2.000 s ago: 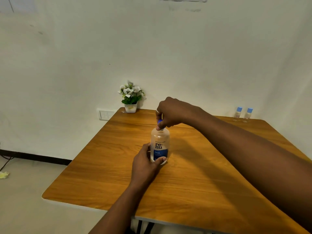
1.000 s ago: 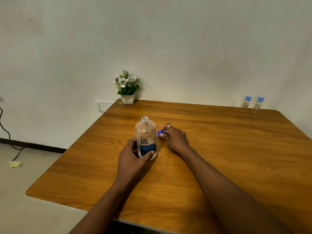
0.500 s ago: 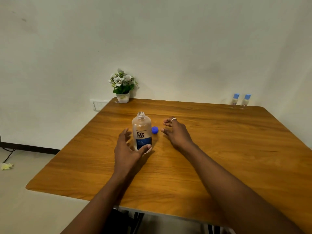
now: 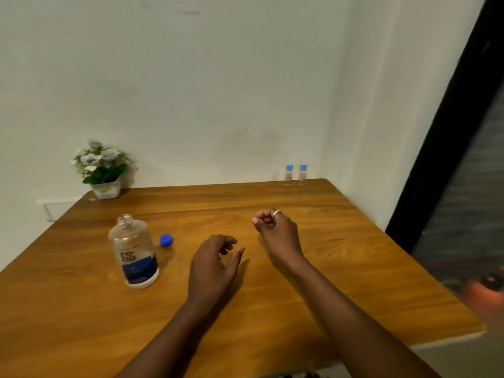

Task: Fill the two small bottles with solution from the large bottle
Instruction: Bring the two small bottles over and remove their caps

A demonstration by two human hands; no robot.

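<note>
White walls meet behind a wooden counter (image 4: 313, 268) that fills the lower view. Nearest, two bare forearms reach in from 6 o'clock. At the centre, the left hand (image 4: 212, 266) hovers over the wood with its grip loosely open, fingers curved and thumb apart, holding nothing. Just beyond, toward 1 o'clock from it, the right hand (image 4: 275, 230) has its fingers curled in toward the palm with nothing seen in its grip; a ring (image 4: 276, 213) shows on one finger. Toward 9 o'clock from the left hand, the large bottle (image 4: 133, 252) stands uncapped, apart from both hands, and its blue cap (image 4: 166, 239) lies on the wood just beside it. At the far edge, the two small bottles (image 4: 296, 173) stand capped, side by side toward 1 o'clock, and a potted plant (image 4: 102, 170) sits toward 10 o'clock.
</note>
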